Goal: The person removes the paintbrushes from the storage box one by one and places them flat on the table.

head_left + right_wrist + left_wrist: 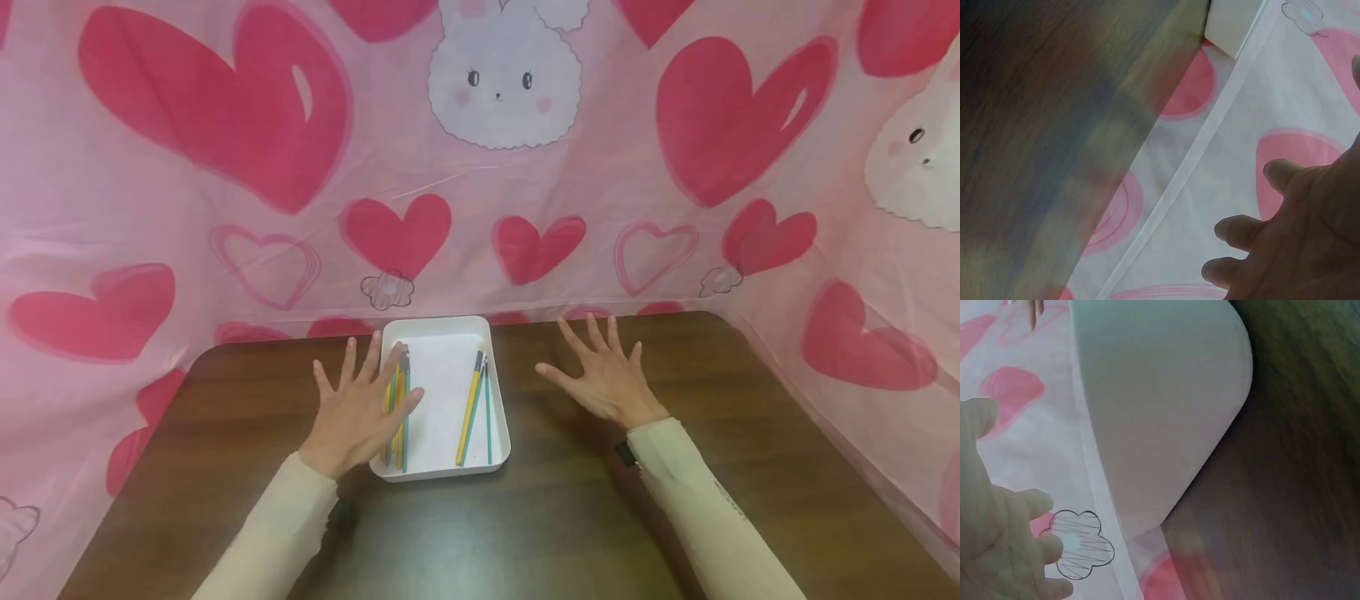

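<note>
A white rectangular tray (442, 477) sits on the brown table, holding two groups of slim paintbrushes with yellow and teal handles. On the tray's right side lie a yellow paintbrush (468, 408) and thinner teal ones (489, 417). Several more paintbrushes (406, 433) lie along the left side, partly covered by my left hand (352, 417). That hand hovers over the tray's left edge with its fingers spread, holding nothing. To the right of the tray, my right hand (607, 379) is raised above the table, fingers spread and holding nothing. Both palms face away in the head view.
The brown wooden table (465, 550) has rounded far corners. A pink cloth (465, 175) with hearts and rabbit faces hangs behind it and along both sides. The tray's far end lies close to the table's back edge.
</note>
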